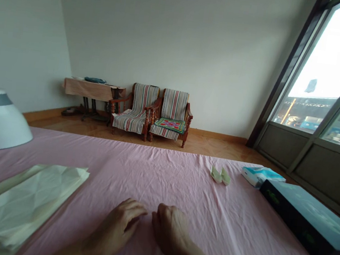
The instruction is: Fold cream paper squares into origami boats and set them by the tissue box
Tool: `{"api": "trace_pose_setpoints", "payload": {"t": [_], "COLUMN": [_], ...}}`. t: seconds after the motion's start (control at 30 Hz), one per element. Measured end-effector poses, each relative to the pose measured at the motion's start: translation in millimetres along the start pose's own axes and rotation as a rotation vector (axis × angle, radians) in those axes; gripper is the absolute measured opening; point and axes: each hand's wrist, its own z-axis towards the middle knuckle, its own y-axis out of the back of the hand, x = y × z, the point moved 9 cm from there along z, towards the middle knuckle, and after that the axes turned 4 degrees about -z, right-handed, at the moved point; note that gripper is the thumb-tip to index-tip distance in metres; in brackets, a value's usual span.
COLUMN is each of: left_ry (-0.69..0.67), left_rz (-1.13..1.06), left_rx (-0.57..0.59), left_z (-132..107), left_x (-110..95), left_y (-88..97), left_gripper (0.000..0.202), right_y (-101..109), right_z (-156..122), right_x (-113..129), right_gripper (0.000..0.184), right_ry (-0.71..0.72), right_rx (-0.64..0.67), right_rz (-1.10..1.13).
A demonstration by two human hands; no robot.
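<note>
Both hands rest on a pink cloth (140, 169) in the lower middle of the head view, close together with a narrow gap between them. My left hand (123, 221) lies with its fingers loosely bent, pointing right, and its thumb apart below them; nothing shows in it. Curled into a loose fist, my right hand (172, 227) sits knuckles up on the cloth, with no object visible in it. To the left of my hands lie creased, pale yellow-green paper sheets (37, 198). A small folded paper piece (220, 176) stands beyond my right hand.
A white kettle with a grey band (0, 123) stands at the left. At the right are a black box (307, 223) and a blue-and-white packet (261, 175). Past the cloth's far edge stand two wooden armchairs (173, 115), a cloth-covered table (92, 89) and a window (321, 80).
</note>
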Motion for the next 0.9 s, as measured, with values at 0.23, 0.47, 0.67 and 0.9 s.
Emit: {"api": "trace_pose_setpoints", "payload": {"t": [0.23,0.47,0.67,0.9], "left_ry": [-0.051,0.015,0.228,0.442], "left_rz": [0.073,0.133,0.254,0.3], "left_rx": [0.014,-0.031,-0.129,0.038], "left_z": [-5.7,-35.7,-82.2,-135.8], "left_x": [-9.1,-4.1,46.8,103.5], "left_y": [3.7,51.5,146.2,198.0], "left_gripper": [0.026,0.027,0.018,0.046], "right_y": [-15.8,-21.0,-24.1,-31.7], "right_z": [-0.7,-8.3,-9.9,-11.2], "right_x": [23.2,17.8,17.1,13.5], "right_gripper": [0.021,0.021,0.024,0.025], "right_ry": [0.019,0.014,0.008,0.0], "right_rx": [-0.007,-0.013,-0.019,-0.004], "right_rz": [0.03,0.05,0.05,0.059]}}
